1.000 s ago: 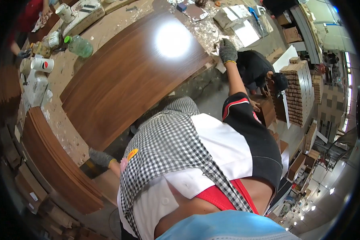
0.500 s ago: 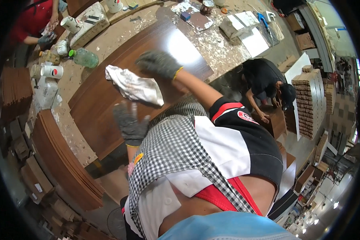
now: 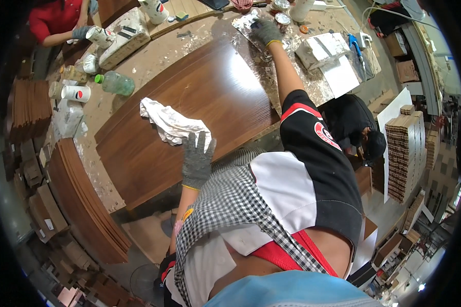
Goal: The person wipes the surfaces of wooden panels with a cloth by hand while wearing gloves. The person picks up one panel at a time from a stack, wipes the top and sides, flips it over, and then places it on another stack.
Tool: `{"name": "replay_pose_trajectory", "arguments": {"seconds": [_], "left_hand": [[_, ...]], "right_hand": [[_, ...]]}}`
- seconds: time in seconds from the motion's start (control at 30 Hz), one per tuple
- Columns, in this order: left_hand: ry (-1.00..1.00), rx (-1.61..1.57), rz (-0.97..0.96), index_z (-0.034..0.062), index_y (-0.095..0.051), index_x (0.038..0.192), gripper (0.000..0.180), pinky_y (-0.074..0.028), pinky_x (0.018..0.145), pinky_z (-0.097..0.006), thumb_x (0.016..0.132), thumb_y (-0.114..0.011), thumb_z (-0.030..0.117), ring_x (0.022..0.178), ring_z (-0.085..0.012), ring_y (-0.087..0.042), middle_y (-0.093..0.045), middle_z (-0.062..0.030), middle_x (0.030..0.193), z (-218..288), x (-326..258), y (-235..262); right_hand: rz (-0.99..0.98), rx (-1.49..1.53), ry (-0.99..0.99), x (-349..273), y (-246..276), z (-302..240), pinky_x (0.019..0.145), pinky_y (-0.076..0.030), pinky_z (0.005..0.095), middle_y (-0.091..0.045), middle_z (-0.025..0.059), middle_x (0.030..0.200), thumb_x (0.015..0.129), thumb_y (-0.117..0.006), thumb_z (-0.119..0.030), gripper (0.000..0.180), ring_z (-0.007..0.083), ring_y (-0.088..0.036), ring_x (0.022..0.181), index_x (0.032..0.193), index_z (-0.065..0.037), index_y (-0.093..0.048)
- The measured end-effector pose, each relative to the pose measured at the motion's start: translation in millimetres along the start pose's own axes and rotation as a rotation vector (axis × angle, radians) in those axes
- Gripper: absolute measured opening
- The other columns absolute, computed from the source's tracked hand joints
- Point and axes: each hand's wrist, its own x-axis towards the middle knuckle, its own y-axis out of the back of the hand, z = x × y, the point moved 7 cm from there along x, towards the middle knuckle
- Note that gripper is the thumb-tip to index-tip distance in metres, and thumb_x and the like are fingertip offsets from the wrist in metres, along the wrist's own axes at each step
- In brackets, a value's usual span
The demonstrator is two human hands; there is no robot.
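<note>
A dark brown glossy wooden panel (image 3: 189,102) lies on the dusty workbench. A crumpled white cloth (image 3: 169,123) rests on it. My left hand (image 3: 197,159), in a grey knit glove, lies flat with fingers spread at the near edge of the cloth. My right hand (image 3: 266,31), also gloved, is stretched far across the bench onto a sheet of foil (image 3: 271,77) beside a small round tin (image 3: 282,20). Whether it grips anything is not visible.
A green-capped plastic bottle (image 3: 115,83) and white cans (image 3: 77,93) stand on the left. White blocks (image 3: 333,56) lie at the right. A person in red (image 3: 56,23) works at the far left, another in black (image 3: 356,128) crouches on the right. Curved brown panels (image 3: 82,204) lean below.
My right hand has swung from over the panel near the cloth out to the foil at the far side. My left hand has settled on the cloth's near edge.
</note>
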Motion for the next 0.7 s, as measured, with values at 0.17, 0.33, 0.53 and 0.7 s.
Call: {"name": "replay_pose_trajectory", "arguments": {"seconds": [0.17,0.33,0.53,0.7], "left_hand": [[0.05,-0.054,-0.035,0.0184,-0.038,0.158,0.095,-0.008,0.122,-0.07,0.071,-0.078,0.02,0.154,-0.0473,-0.014,-0.024,-0.0211,0.166,2,-7,0],[0.003,-0.089,0.03,0.0171,-0.034,0.16,0.104,-0.011,0.121,-0.071,0.069,-0.085,0.025,0.153,-0.0486,-0.017,-0.026,-0.0218,0.165,3,3,12],[0.01,-0.024,-0.051,0.0149,-0.036,0.158,0.099,-0.011,0.121,-0.071,0.071,-0.084,0.024,0.152,-0.05,-0.018,-0.027,-0.025,0.163,5,1,5],[0.006,-0.044,-0.021,0.0148,-0.036,0.158,0.099,-0.01,0.122,-0.07,0.072,-0.084,0.023,0.153,-0.0496,-0.017,-0.027,-0.026,0.163,6,1,4]], "right_hand": [[0.001,-0.031,-0.059,-22,42,28,0.092,-0.056,0.0418,-0.074,0.0102,0.119,0.089,-0.072,-0.042,0.041,0.0312,-0.071,0.106,0.124,-0.019,-0.072],[-0.065,-0.353,0.112,-52,16,31,0.096,-0.054,0.0417,-0.072,0.0149,0.113,0.094,-0.065,-0.032,0.028,0.0359,-0.067,0.109,0.114,-0.015,-0.073],[-0.012,0.447,-0.065,-57,41,9,0.099,-0.054,0.0317,-0.074,0.0053,0.122,0.091,-0.077,-0.03,0.043,0.0186,-0.07,0.11,0.128,-0.01,-0.07],[-0.339,0.64,0.15,-76,5,-55,0.104,-0.053,0.0334,-0.071,0.0053,0.129,0.094,-0.075,-0.022,0.039,0.0175,-0.066,0.116,0.132,-0.013,-0.069]]}}
